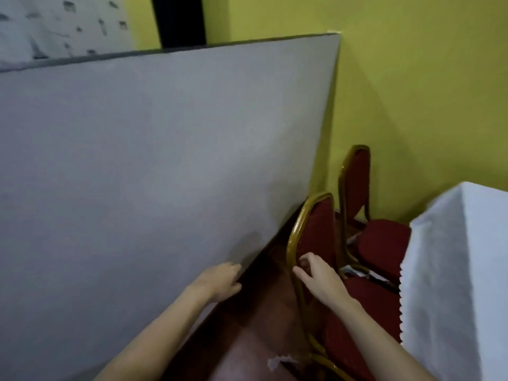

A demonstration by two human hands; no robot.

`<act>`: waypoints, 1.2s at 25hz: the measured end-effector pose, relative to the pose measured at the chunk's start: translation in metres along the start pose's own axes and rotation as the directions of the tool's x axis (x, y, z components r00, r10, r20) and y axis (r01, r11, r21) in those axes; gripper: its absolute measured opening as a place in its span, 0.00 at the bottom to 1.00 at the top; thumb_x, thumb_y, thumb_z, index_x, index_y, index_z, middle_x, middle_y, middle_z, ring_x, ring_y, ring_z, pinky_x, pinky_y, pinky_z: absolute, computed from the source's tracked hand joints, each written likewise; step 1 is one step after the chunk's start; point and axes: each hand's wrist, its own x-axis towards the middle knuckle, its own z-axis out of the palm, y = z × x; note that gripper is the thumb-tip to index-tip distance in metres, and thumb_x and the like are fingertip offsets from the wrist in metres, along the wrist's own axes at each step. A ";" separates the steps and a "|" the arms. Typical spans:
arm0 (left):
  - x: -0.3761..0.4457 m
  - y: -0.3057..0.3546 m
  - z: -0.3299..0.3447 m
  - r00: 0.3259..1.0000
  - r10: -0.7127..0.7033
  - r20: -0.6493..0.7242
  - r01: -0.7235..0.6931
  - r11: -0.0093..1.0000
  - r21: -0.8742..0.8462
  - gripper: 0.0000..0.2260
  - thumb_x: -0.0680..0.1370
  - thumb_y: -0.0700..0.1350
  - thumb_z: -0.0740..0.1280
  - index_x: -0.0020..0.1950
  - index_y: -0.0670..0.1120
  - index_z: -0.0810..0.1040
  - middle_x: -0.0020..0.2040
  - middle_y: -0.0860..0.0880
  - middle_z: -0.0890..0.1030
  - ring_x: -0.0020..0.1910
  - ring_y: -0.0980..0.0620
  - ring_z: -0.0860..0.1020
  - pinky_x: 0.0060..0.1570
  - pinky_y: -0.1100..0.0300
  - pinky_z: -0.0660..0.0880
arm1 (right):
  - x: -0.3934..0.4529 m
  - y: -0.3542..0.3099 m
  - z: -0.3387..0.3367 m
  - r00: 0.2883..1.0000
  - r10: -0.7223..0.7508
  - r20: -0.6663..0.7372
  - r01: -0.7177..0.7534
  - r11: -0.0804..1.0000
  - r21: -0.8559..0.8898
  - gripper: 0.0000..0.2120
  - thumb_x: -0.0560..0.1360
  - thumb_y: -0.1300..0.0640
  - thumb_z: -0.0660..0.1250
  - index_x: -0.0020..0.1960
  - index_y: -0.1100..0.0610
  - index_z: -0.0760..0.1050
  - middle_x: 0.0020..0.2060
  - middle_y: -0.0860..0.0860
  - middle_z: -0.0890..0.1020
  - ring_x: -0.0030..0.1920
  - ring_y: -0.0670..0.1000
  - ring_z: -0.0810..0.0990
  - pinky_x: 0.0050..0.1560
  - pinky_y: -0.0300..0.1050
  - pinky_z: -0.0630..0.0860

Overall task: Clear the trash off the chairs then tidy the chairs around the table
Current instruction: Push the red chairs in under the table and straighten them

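Two red chairs with gold metal frames stand between a grey panel and a white-clothed table [453, 270]. The nearer chair [313, 229] has its back towards me. My right hand [319, 276] is on the gold edge of that back, fingers curled around the frame. My left hand [220, 281] hovers beside the grey panel [165, 160], fingers apart and holding nothing. The farther chair [357, 182] stands by the yellow wall, its seat partly under the tablecloth. Some paper trash [354, 270] lies on the nearer chair's seat, mostly hidden. A crumpled white scrap [277, 362] lies on the floor.
The tall grey panel fills the left side and leaves a narrow strip of brown floor [261, 312] beside the chairs. A yellow wall [412, 92] closes the far end. The tablecloth hangs down on the right.
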 end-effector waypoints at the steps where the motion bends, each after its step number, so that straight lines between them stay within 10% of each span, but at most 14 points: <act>1: 0.027 0.004 -0.017 0.997 0.080 0.001 -0.080 0.997 0.012 0.15 0.77 0.49 0.61 0.61 0.43 0.72 0.61 0.42 0.76 0.60 0.41 0.75 0.58 0.50 0.74 | 0.014 0.003 -0.002 0.997 0.040 -0.064 -0.034 0.995 0.089 0.16 0.76 0.45 0.63 0.60 0.52 0.71 0.55 0.46 0.77 0.56 0.47 0.77 0.55 0.44 0.75; 8: 0.172 0.070 -0.096 0.891 0.450 -0.058 -0.434 0.883 0.181 0.11 0.78 0.48 0.59 0.55 0.43 0.74 0.55 0.42 0.79 0.55 0.41 0.78 0.51 0.46 0.76 | 0.136 0.036 -0.007 0.856 0.368 -0.363 -0.139 0.840 0.524 0.14 0.76 0.52 0.67 0.59 0.54 0.72 0.55 0.51 0.78 0.55 0.49 0.78 0.58 0.50 0.76; 16: 0.332 0.089 -0.138 0.560 0.825 0.079 -0.714 0.432 0.551 0.11 0.77 0.38 0.59 0.58 0.43 0.72 0.55 0.42 0.77 0.54 0.40 0.76 0.47 0.47 0.75 | 0.202 0.049 0.021 0.670 0.632 -0.390 -0.202 0.660 0.723 0.19 0.72 0.45 0.68 0.60 0.49 0.70 0.57 0.50 0.77 0.59 0.48 0.76 0.60 0.55 0.76; 22: 0.445 0.098 -0.129 0.139 0.924 0.356 -0.889 -0.042 0.456 0.22 0.73 0.47 0.62 0.67 0.46 0.70 0.68 0.44 0.73 0.68 0.43 0.70 0.66 0.46 0.68 | 0.232 0.028 0.046 0.633 0.691 -0.349 -0.534 0.716 0.449 0.41 0.65 0.48 0.72 0.72 0.54 0.57 0.68 0.51 0.66 0.68 0.52 0.67 0.65 0.50 0.70; 30: 0.486 0.142 -0.100 -0.039 0.884 0.466 -0.938 -0.193 0.287 0.13 0.71 0.48 0.63 0.55 0.52 0.72 0.53 0.51 0.77 0.58 0.47 0.75 0.60 0.43 0.68 | 0.221 0.004 0.070 0.385 0.798 -0.464 -0.724 0.573 0.385 0.30 0.74 0.55 0.63 0.74 0.54 0.59 0.71 0.50 0.69 0.68 0.53 0.69 0.65 0.50 0.70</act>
